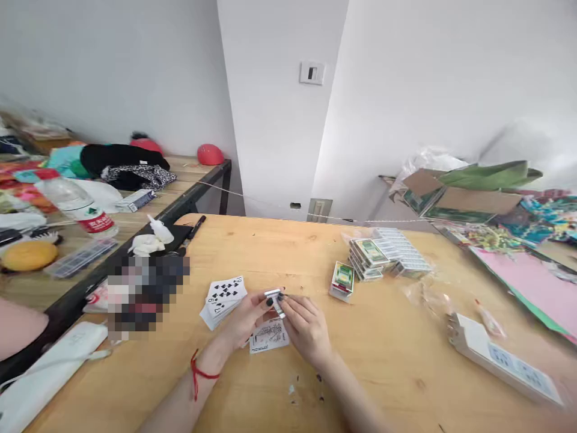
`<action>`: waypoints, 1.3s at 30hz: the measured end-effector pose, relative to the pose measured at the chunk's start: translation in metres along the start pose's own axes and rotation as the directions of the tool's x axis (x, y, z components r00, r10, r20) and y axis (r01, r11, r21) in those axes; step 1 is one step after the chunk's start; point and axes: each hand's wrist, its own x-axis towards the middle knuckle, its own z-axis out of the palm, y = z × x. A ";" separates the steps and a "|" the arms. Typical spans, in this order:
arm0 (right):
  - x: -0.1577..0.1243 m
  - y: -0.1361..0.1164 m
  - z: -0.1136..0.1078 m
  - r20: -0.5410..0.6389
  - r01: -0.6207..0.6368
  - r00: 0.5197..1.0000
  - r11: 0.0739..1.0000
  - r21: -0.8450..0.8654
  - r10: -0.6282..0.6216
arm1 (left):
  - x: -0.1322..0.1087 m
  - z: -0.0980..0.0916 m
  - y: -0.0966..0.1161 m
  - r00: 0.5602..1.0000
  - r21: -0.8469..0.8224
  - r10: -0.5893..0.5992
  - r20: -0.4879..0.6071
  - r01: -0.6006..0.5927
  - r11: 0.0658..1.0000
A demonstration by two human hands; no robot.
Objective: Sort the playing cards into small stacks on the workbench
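Over the middle of the wooden table [288, 252], my left hand [246, 322] and my right hand [310, 328] meet around a small card box [274, 300] with a whitish, patterned edge. Fingers of both hands are closed on it and hide much of its surface. Just left of my left hand lies a loose pile of playing cards [225, 294], face up, with spades or clubs showing. Below the box, partly covered by my hands, is a white card with a black line drawing [269, 337].
Right of my hands stand a short stack of card boxes [342, 278], another stack [368, 255] and wrapped boxes [403, 249]. A power strip [505, 361] lies at the right. On the left are a white device [56, 367], a glue bottle [160, 228] and a water bottle [83, 204].
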 end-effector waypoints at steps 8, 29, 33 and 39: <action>-0.009 0.042 0.002 0.046 -0.179 0.981 0.965 -0.194 0.191 | -0.005 -0.021 0.018 0.956 0.752 0.159 -0.246 0.085 0.653; 0.002 -0.015 -0.008 0.593 -0.470 0.712 0.883 0.005 0.376 | -0.010 -0.028 0.006 0.951 0.944 0.093 -0.295 0.275 0.182; -0.001 -0.015 -0.005 0.606 -0.537 0.656 0.842 -0.043 0.450 | -0.012 -0.021 0.007 0.936 0.935 0.082 -0.343 0.332 0.122; -0.005 -0.013 -0.003 0.590 -0.595 0.608 0.797 -0.104 0.531 | -0.012 -0.017 0.004 0.933 0.931 0.048 -0.357 0.351 0.099</action>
